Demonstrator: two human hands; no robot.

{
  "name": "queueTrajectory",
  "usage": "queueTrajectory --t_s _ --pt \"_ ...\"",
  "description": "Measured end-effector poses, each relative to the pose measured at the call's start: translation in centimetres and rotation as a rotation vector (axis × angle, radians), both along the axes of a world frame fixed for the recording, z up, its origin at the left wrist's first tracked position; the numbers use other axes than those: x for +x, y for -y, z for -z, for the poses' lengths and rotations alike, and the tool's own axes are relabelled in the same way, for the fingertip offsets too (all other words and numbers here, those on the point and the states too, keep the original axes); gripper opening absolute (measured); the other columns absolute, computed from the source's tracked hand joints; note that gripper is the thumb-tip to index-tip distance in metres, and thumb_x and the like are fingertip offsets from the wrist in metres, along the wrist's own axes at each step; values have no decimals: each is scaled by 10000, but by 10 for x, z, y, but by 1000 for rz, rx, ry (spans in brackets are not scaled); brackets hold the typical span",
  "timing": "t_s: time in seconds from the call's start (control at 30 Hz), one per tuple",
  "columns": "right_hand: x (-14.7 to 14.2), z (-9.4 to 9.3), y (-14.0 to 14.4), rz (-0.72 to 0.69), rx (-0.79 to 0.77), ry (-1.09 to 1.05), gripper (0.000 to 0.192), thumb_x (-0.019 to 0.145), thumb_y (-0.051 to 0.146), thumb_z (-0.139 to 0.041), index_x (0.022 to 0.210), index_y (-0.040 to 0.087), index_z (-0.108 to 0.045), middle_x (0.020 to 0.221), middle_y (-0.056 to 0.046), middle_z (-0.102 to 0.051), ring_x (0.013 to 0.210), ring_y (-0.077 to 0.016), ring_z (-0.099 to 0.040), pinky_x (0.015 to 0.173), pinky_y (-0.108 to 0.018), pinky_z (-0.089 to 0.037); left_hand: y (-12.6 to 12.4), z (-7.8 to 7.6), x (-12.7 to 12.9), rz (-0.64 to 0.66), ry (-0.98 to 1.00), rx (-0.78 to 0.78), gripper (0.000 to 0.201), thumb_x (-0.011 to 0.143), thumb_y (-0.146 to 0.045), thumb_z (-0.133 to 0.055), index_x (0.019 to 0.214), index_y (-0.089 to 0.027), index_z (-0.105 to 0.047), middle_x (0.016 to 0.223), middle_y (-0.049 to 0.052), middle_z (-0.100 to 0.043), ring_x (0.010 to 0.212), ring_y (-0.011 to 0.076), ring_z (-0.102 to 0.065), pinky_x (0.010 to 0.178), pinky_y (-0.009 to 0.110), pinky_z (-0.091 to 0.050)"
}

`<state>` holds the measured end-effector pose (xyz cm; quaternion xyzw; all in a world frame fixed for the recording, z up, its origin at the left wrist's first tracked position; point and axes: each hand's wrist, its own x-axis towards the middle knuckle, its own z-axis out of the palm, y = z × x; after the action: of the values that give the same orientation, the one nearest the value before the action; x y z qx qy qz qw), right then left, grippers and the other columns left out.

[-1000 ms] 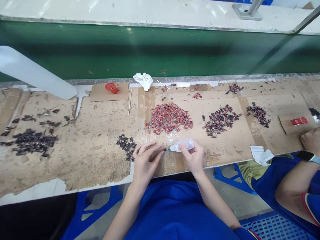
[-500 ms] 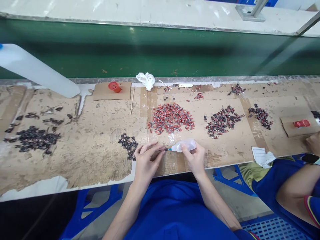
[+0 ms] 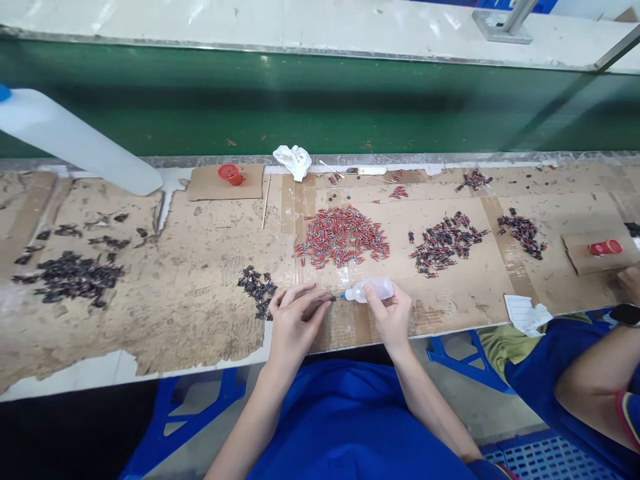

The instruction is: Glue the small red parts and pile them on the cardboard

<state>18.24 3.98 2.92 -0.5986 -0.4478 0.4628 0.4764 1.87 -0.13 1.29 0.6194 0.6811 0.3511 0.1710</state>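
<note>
My right hand [image 3: 393,310] grips a small translucent squeeze bottle [image 3: 373,289], which lies nearly level with its blue needle tip [image 3: 341,296] pointing left. Between thumb and finger my left hand [image 3: 297,313] pinches a small dark part [image 3: 332,299], mostly hidden by the fingertips. The needle tip is right beside that part; whether they touch I cannot tell. Just left of my left hand lies a small pile of black parts [image 3: 257,290]. Beyond both hands spreads a large heap of red-and-silver parts [image 3: 343,237].
Mixed dark-and-red parts [image 3: 447,243] lie to the right, and a black pile [image 3: 77,277] far left. A red cup [image 3: 231,175] stands on a cardboard piece near crumpled tissue [image 3: 293,162]. A large white container [image 3: 75,140] leans in at left. A co-worker's arm [image 3: 600,387] is at right.
The bottle in my right hand has shifted very slightly right, its tip drawing a little away from the part. My left hand holds its place.
</note>
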Motion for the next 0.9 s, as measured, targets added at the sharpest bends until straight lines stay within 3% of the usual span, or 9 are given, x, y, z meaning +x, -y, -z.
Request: queueTrajectory --t_s 0.23,0.33,0.4,0.5,0.6,0.67,0.73,0.8,0.9 --pt "10 0 -3 64 -24 -69 286 676 436 -709 637 170 -610 565 -7 -609 513 -145 -536 508 -272 -463 0 9 2 3 -40 7 129 854 -251 -642 926 -319 -726 893 3 -778 998 255 -648 936 460 -333" --pt "29 0 -5 149 -12 3 352 671 477 -717 809 162 -643 664 -18 -649 520 -140 -542 510 -271 -463 0 12 1 30 -60 12 161 872 -237 -615 930 -329 -733 905 9 -775 999 258 -627 918 455 -349" --pt "43 -2 -7 154 6 160 458 671 503 -724 968 164 -640 753 -39 -672 572 -161 -576 546 -289 -481 1 12 -1 43 -58 8 185 889 -229 -584 943 -326 -732 913 16 -769 999 257 -617 915 454 -363" --pt "58 -6 -10 137 70 560 508 697 513 -726 1067 176 -644 843 -79 -674 701 -222 -606 683 -382 -510 3 9 -6 57 -17 18 209 913 -231 -531 959 -298 -724 931 36 -751 969 250 -610 892 440 -407" --pt "54 -12 -16 163 301 868 435 757 485 -716 1078 193 -675 1079 -148 -628 956 -301 -564 868 -509 -466 6 4 -13 82 64 37 219 926 -241 -492 957 -270 -707 943 42 -738 975 235 -609 903 417 -453" --pt "39 -15 -23 64 471 905 287 831 416 -682 1034 215 -701 1117 -142 -612 1033 -307 -512 918 -531 -439 8 1 -17 93 108 41 215 931 -249 -483 959 -263 -695 947 39 -735 1027 229 -610 935 407 -469" --pt "17 -14 -32 -163 576 852 126 884 303 -648 963 240 -723 1004 -103 -653 995 -280 -500 908 -500 -453 10 -2 -19 73 125 42 207 932 -259 -487 967 -260 -691 952 39 -735 1065 226 -613 950 403 -481" --pt "-7 -9 -42 -379 632 807 86 870 215 -668 919 239 -734 921 -81 -678 972 -269 -493 890 -467 -476 12 -4 -21 32 133 46 197 926 -270 -505 973 -259 -695 959 43 -734 1056 224 -626 942 400 -496" --pt "-34 2 -58 -536 660 816 59 822 189 -723 863 228 -741 910 -84 -683 949 -267 -488 806 -432 -519 14 -8 -21 -23 182 48 181 911 -292 -539 972 -253 -706 972 50 -734 1006 215 -654 920 390 -519"
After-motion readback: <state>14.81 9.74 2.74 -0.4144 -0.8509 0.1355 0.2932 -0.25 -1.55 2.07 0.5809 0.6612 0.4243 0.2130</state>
